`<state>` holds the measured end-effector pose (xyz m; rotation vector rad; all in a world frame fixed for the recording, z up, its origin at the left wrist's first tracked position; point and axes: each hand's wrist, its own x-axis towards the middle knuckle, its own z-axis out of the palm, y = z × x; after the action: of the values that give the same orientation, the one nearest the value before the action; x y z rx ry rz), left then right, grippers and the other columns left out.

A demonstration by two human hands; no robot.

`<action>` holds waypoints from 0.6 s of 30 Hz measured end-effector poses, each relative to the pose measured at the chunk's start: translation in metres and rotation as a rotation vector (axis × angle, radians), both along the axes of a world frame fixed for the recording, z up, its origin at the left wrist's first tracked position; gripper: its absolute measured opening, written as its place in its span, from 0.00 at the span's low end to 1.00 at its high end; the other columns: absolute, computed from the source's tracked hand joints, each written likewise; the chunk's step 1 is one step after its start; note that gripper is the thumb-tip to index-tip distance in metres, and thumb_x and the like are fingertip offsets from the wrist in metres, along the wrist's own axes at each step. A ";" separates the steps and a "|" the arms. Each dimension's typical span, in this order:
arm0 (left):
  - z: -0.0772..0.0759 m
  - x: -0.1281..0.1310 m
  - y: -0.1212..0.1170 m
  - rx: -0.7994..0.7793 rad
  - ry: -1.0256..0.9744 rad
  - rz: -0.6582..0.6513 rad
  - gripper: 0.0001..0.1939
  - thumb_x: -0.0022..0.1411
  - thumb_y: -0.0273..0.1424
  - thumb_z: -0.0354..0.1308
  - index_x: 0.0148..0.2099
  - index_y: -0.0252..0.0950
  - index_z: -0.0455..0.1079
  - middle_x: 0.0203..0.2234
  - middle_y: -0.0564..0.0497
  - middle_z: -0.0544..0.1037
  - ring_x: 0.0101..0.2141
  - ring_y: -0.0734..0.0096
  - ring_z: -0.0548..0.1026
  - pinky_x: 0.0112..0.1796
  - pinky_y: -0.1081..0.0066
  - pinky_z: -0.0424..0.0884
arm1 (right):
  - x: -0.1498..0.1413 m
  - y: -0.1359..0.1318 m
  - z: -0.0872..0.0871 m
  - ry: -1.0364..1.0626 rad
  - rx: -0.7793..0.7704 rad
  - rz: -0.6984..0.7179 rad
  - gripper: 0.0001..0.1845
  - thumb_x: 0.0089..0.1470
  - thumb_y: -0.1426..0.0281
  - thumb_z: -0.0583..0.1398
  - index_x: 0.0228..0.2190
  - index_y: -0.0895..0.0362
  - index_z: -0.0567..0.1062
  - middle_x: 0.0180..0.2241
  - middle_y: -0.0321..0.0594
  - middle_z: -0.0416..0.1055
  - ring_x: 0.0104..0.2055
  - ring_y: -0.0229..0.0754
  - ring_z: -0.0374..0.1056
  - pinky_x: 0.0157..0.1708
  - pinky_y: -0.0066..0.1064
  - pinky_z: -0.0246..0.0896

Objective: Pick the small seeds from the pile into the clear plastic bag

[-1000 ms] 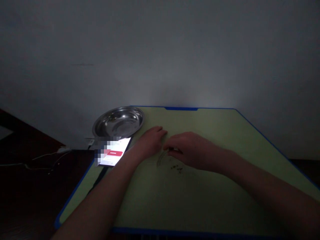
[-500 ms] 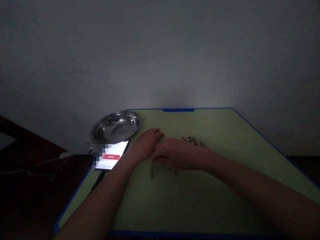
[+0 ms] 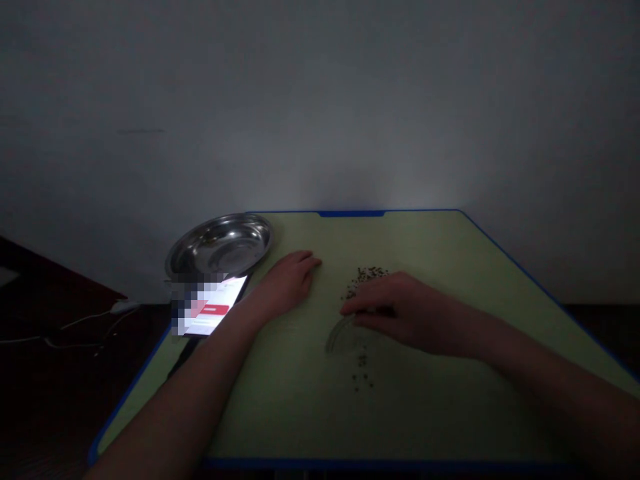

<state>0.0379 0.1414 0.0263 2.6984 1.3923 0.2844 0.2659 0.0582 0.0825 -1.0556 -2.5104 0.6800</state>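
Observation:
My right hand (image 3: 387, 310) has its thumb and fingers closed at the upper edge of a clear, curved container (image 3: 341, 338), which looks like a plastic cup or bowl; the hand hides part of it. Beyond the fingers lies a scatter of small dark grains (image 3: 370, 273), like seeds or beans. A few more grains (image 3: 363, 380) show on the near side of the container. To the left, my left hand (image 3: 290, 280) rests on the green table with fingers stretched out and nothing in them.
A shiny steel basin (image 3: 220, 250) stands at the table's back left corner. Near it a lit phone (image 3: 215, 310) lies partly behind my left forearm. The green tabletop (image 3: 425, 413) has a blue rim and meets a grey wall. White cables (image 3: 123, 307) hang at the left.
My right hand and the clear container have shifted right, away from my left hand. Several grains now show on the near side. The view has turned slightly; my left hand stays flat.

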 end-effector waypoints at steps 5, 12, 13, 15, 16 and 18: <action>-0.001 -0.001 0.000 0.003 0.011 -0.013 0.22 0.66 0.28 0.45 0.59 0.33 0.67 0.59 0.41 0.68 0.58 0.60 0.66 0.59 0.57 0.62 | 0.025 -0.001 -0.003 0.020 -0.096 -0.095 0.11 0.59 0.71 0.59 0.38 0.52 0.81 0.34 0.36 0.80 0.33 0.38 0.72 0.33 0.28 0.61; 0.001 0.000 -0.001 -0.002 0.006 -0.004 0.22 0.67 0.30 0.44 0.60 0.33 0.67 0.59 0.41 0.68 0.58 0.59 0.67 0.58 0.57 0.63 | 0.037 -0.003 -0.008 -0.059 -0.185 -0.081 0.09 0.56 0.72 0.60 0.35 0.51 0.81 0.30 0.32 0.78 0.29 0.36 0.70 0.30 0.27 0.60; 0.001 0.000 -0.001 -0.003 0.005 -0.006 0.22 0.67 0.30 0.44 0.60 0.33 0.67 0.59 0.41 0.68 0.58 0.59 0.67 0.58 0.57 0.63 | 0.038 -0.003 -0.009 -0.074 -0.183 -0.067 0.09 0.56 0.72 0.60 0.35 0.51 0.81 0.30 0.32 0.78 0.30 0.36 0.70 0.31 0.27 0.60; 0.001 0.001 -0.001 -0.008 0.005 -0.014 0.22 0.67 0.30 0.44 0.60 0.33 0.67 0.59 0.41 0.68 0.58 0.58 0.66 0.58 0.57 0.63 | 0.041 -0.004 -0.009 -0.108 -0.174 -0.055 0.09 0.56 0.72 0.60 0.35 0.50 0.81 0.31 0.32 0.78 0.32 0.38 0.71 0.34 0.29 0.61; 0.001 0.001 -0.001 -0.010 0.004 -0.015 0.22 0.67 0.30 0.44 0.60 0.33 0.66 0.59 0.41 0.68 0.58 0.58 0.66 0.58 0.57 0.62 | 0.042 -0.005 -0.009 -0.127 -0.172 -0.052 0.08 0.55 0.71 0.61 0.35 0.49 0.81 0.31 0.33 0.78 0.33 0.38 0.71 0.34 0.29 0.62; 0.000 0.001 -0.001 -0.014 0.009 -0.012 0.22 0.67 0.30 0.44 0.60 0.32 0.66 0.60 0.41 0.68 0.59 0.59 0.66 0.59 0.57 0.62 | 0.044 -0.006 -0.008 -0.161 -0.194 -0.044 0.08 0.55 0.72 0.61 0.34 0.50 0.81 0.31 0.33 0.78 0.33 0.38 0.71 0.33 0.29 0.62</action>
<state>0.0386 0.1406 0.0267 2.6997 1.3746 0.2613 0.3103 0.0519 0.0743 -1.2764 -2.5872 0.8725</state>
